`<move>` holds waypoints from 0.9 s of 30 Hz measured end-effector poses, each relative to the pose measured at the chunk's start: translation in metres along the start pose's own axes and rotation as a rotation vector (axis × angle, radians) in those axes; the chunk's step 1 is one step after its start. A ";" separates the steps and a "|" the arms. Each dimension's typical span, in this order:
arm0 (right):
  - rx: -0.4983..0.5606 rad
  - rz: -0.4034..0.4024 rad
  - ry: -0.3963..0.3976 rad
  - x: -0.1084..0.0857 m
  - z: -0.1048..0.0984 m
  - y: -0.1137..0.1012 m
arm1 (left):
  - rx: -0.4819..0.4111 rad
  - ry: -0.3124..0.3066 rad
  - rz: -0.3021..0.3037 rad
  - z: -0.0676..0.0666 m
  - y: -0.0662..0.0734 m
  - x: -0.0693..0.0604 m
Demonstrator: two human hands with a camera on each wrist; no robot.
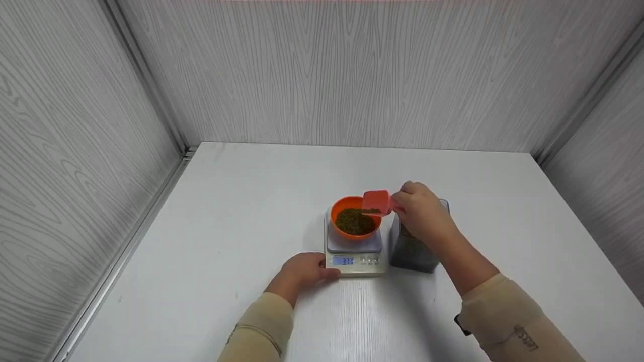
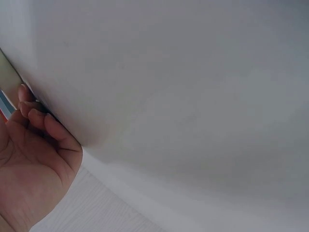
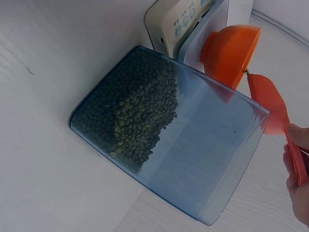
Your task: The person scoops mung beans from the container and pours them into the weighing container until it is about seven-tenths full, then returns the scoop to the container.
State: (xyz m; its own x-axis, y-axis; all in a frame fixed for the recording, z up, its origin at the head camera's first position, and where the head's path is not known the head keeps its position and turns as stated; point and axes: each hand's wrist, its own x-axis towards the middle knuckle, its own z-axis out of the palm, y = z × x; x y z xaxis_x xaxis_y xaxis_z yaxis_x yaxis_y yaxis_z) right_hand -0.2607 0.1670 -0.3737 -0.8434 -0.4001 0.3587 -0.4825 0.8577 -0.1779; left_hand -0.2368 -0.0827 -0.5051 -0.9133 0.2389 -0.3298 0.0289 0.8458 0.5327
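Observation:
My right hand [image 1: 425, 211] grips the handle of a red scoop [image 1: 376, 201], tilted over an orange bowl [image 1: 338, 211]. A few green beans show at the scoop's lip in the right wrist view. Mung beans [image 1: 354, 222] fill part of the bowl, which stands on a white kitchen scale [image 1: 352, 245] with a lit display. My left hand [image 1: 304, 269] holds the scale's front left corner, thumb along the front edge and fingers curled at the side. A clear bluish container [image 3: 207, 140], holding more mung beans [image 3: 140, 106], stands just right of the scale, partly under my right forearm.
All of this stands on a white table [image 1: 241, 201]. Grey wood-grain panels [image 1: 327, 75] close it in at the back and both sides. The container's open rim rises near the scoop and my right hand.

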 end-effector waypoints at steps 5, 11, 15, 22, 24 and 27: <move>-0.019 -0.072 0.047 0.000 0.001 0.001 | -0.012 0.007 -0.002 -0.001 0.001 -0.002; -0.012 -0.109 0.065 -0.001 0.000 0.002 | -0.018 0.005 -0.011 -0.002 0.003 -0.004; 0.009 -0.087 0.055 -0.002 -0.009 0.004 | -0.024 0.006 -0.012 -0.002 0.003 -0.004; 0.016 -0.030 0.048 -0.005 -0.038 0.015 | -0.017 0.001 -0.014 -0.001 0.002 -0.004; 0.005 0.002 0.010 -0.006 -0.046 0.018 | -0.017 0.002 -0.010 -0.001 0.002 -0.004; -0.005 0.051 -0.071 -0.007 -0.057 0.025 | -0.025 0.005 -0.009 -0.001 0.002 -0.004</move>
State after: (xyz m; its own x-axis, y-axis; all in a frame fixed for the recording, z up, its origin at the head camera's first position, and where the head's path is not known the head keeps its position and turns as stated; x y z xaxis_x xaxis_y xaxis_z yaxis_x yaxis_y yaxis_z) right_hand -0.2531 0.2097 -0.3281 -0.8816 -0.3774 0.2836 -0.4373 0.8791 -0.1895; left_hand -0.2335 -0.0827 -0.5017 -0.9154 0.2292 -0.3310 0.0108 0.8358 0.5489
